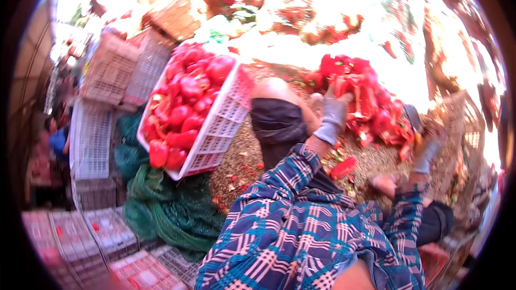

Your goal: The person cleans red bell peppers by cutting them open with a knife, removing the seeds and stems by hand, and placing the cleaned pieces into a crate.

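Fingers (346, 97), left hand (334, 114) (gloved), slightly parted, touching red peppers (365, 99)

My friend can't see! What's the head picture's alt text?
A person's grey-gloved left hand touches a heap of shiny red peppers, with the blurred, grey-gloved right hand nearby. To the left is a white slotted plastic crate full of red peppers.

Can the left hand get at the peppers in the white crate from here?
Probably, though not straight across: the bent left knee stands between the left hand, at the red pepper pile, and the white crate. The crate's peppers lie uncovered.
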Motion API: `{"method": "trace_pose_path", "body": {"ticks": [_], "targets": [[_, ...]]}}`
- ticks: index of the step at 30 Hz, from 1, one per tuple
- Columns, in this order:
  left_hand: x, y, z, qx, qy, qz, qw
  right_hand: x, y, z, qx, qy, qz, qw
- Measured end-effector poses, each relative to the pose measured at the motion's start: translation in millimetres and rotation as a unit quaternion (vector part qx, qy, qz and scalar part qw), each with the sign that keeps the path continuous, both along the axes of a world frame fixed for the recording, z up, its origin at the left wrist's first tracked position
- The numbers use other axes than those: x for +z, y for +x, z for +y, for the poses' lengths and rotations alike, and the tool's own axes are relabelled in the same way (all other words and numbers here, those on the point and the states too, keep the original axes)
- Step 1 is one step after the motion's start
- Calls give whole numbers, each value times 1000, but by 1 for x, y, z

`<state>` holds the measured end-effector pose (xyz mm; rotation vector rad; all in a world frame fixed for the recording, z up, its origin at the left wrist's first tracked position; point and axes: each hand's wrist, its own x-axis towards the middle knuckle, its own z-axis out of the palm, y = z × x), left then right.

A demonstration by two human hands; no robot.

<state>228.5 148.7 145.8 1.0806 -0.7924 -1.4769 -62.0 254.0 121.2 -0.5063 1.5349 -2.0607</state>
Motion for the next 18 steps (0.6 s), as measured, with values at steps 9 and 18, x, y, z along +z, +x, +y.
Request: {"method": "trace_pose_path", "body": {"ticks": [9,18], "targets": [[176,257,-32,332,-413,-429,731,-101,-138,24,80,157,-6,984],[220,544,22,426,-212,-812,338,-158,-145,13,204,222,-33,953]]}}
